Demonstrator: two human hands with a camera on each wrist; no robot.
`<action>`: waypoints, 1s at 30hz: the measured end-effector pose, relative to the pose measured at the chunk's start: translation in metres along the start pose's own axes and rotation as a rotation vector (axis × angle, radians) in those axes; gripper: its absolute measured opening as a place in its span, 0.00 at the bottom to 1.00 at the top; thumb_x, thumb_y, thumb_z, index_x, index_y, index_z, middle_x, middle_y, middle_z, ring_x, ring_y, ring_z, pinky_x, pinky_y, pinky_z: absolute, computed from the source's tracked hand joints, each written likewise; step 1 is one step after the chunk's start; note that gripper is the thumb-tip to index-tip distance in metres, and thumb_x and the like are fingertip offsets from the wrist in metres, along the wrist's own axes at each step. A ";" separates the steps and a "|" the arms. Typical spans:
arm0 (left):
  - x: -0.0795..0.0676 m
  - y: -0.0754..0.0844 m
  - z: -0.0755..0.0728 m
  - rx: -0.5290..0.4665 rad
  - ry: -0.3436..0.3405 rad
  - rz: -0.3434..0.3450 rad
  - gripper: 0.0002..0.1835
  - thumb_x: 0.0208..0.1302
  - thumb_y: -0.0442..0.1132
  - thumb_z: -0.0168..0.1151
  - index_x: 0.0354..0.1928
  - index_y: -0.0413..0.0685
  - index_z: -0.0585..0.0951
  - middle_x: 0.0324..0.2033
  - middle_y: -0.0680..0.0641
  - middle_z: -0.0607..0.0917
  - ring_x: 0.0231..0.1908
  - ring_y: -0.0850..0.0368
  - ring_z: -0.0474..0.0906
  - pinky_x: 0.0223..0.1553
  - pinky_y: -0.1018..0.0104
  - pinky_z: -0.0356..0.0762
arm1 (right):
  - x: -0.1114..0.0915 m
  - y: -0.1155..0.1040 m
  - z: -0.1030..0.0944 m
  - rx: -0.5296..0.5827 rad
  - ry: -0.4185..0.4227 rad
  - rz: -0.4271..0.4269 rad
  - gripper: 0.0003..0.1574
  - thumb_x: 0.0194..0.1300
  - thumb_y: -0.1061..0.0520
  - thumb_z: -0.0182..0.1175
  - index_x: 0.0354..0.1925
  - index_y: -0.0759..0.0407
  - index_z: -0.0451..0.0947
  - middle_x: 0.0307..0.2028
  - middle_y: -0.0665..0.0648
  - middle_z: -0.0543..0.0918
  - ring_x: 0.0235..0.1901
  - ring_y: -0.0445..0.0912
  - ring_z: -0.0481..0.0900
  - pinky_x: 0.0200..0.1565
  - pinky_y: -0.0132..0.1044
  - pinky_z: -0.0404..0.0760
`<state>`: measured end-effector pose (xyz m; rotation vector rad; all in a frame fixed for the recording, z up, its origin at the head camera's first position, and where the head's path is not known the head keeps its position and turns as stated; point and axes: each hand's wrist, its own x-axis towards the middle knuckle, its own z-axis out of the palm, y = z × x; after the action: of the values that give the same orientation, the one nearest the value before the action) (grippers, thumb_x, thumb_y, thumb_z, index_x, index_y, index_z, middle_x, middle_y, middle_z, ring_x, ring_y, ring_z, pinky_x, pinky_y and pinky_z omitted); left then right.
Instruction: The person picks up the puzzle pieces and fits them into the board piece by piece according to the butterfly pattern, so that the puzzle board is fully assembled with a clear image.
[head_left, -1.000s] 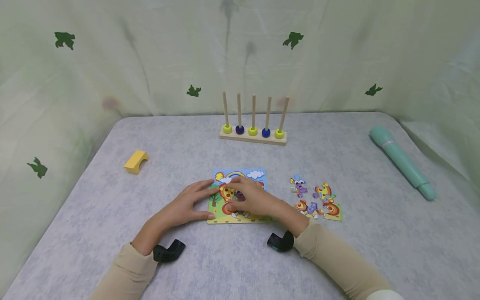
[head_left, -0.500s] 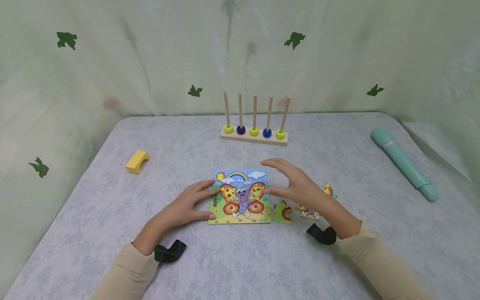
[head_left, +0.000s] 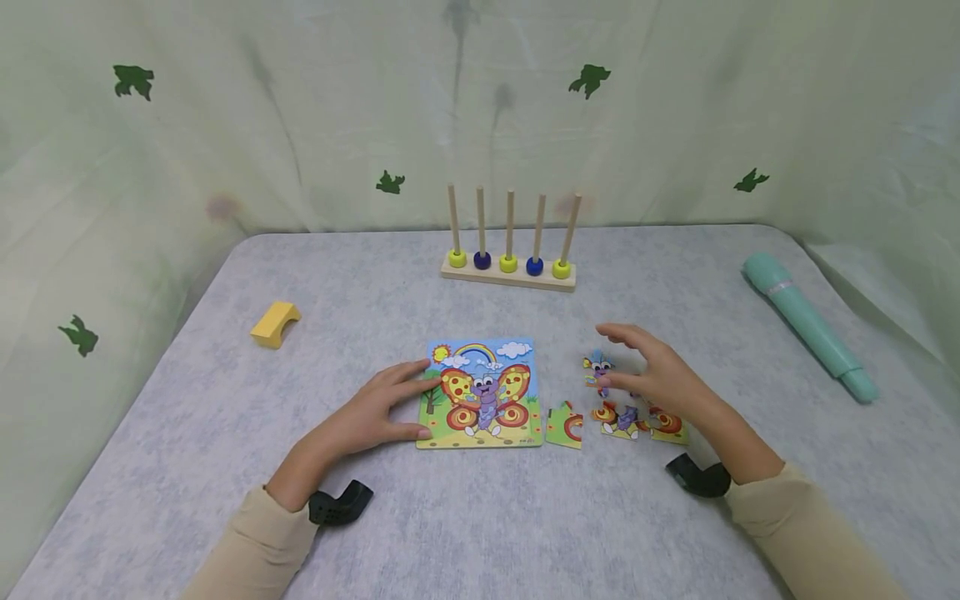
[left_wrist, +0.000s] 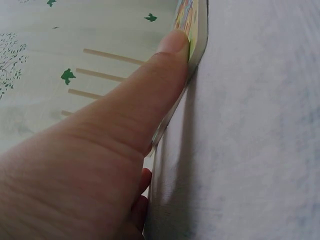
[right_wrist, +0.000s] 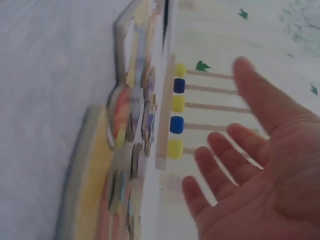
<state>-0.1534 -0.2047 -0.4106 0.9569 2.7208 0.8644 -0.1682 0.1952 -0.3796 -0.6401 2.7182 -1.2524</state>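
Observation:
The puzzle board (head_left: 480, 437), printed with a butterfly, a rainbow and clouds, lies flat in the middle of the table. My left hand (head_left: 366, 410) rests at its left side, fingers and thumb extended onto the edge; the left wrist view shows the thumb (left_wrist: 172, 42) against the board's rim. Over the loose pieces on the right hovers my right hand (head_left: 671, 379), thumb and fingers spread, holding nothing. Below it lie a piece with the butterfly's head (head_left: 597, 364), a body piece (head_left: 619, 422) and a ringed wing piece (head_left: 667, 427). Another is partly hidden by the hand.
A green corner piece (head_left: 562, 427) lies just right of the board. Behind stands a wooden peg stand (head_left: 507, 279) with yellow and blue beads. A yellow arch block (head_left: 273, 323) sits at left, a teal microphone-shaped thing (head_left: 810, 325) at right. Fabric hangs around the table.
My right hand has lifted off the board and moved right to above the loose pieces. The green corner piece, earlier behind the right forearm, shows now. My left hand stays at the board.

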 end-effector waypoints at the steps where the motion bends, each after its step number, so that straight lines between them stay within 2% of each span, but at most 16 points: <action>1: 0.000 0.000 0.000 0.000 -0.001 -0.001 0.37 0.50 0.56 0.65 0.62 0.51 0.69 0.65 0.45 0.57 0.63 0.43 0.49 0.58 0.44 0.49 | 0.000 0.003 0.000 0.000 -0.006 0.013 0.42 0.53 0.51 0.65 0.63 0.57 0.60 0.59 0.59 0.65 0.58 0.57 0.60 0.54 0.59 0.59; 5: -0.001 0.001 0.000 -0.001 -0.002 -0.008 0.37 0.50 0.56 0.65 0.62 0.52 0.68 0.65 0.45 0.57 0.63 0.43 0.49 0.58 0.43 0.49 | 0.002 0.013 0.002 -0.002 -0.035 0.055 0.42 0.54 0.53 0.65 0.64 0.57 0.59 0.59 0.60 0.66 0.57 0.57 0.61 0.53 0.58 0.61; 10: -0.001 0.000 0.001 -0.003 -0.004 -0.011 0.36 0.50 0.56 0.64 0.62 0.53 0.68 0.65 0.46 0.57 0.64 0.43 0.48 0.58 0.43 0.48 | 0.000 0.024 0.002 -0.004 -0.109 0.097 0.41 0.56 0.55 0.63 0.64 0.58 0.58 0.60 0.61 0.64 0.59 0.56 0.61 0.56 0.53 0.61; 14: -0.001 0.000 0.001 -0.002 -0.005 -0.012 0.36 0.51 0.57 0.64 0.62 0.53 0.68 0.65 0.46 0.57 0.64 0.43 0.48 0.58 0.43 0.48 | -0.001 0.029 0.001 -0.017 -0.145 0.089 0.40 0.57 0.55 0.62 0.64 0.59 0.58 0.62 0.59 0.62 0.62 0.54 0.57 0.57 0.51 0.60; 19: -0.001 0.001 0.001 0.002 -0.006 -0.007 0.37 0.50 0.56 0.64 0.62 0.52 0.68 0.65 0.45 0.57 0.64 0.43 0.48 0.58 0.43 0.49 | -0.001 0.029 0.001 -0.060 -0.155 0.082 0.39 0.58 0.54 0.61 0.64 0.60 0.59 0.61 0.59 0.63 0.61 0.53 0.58 0.57 0.50 0.61; 25: 0.000 0.002 0.000 -0.001 -0.004 -0.002 0.37 0.50 0.55 0.66 0.62 0.51 0.68 0.65 0.44 0.57 0.63 0.42 0.49 0.58 0.43 0.49 | -0.001 0.030 0.002 -0.152 -0.136 0.071 0.38 0.58 0.54 0.61 0.63 0.62 0.61 0.52 0.60 0.70 0.51 0.52 0.67 0.51 0.50 0.67; 30: 0.000 0.002 0.000 -0.006 -0.002 -0.010 0.37 0.50 0.55 0.65 0.62 0.51 0.69 0.65 0.45 0.57 0.63 0.43 0.49 0.58 0.42 0.49 | 0.000 0.029 0.003 -0.167 -0.121 0.064 0.39 0.58 0.55 0.62 0.63 0.65 0.60 0.50 0.60 0.70 0.44 0.49 0.67 0.46 0.46 0.69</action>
<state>-0.1521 -0.2037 -0.4100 0.9414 2.7174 0.8685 -0.1771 0.2103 -0.4030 -0.6171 2.7379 -0.9470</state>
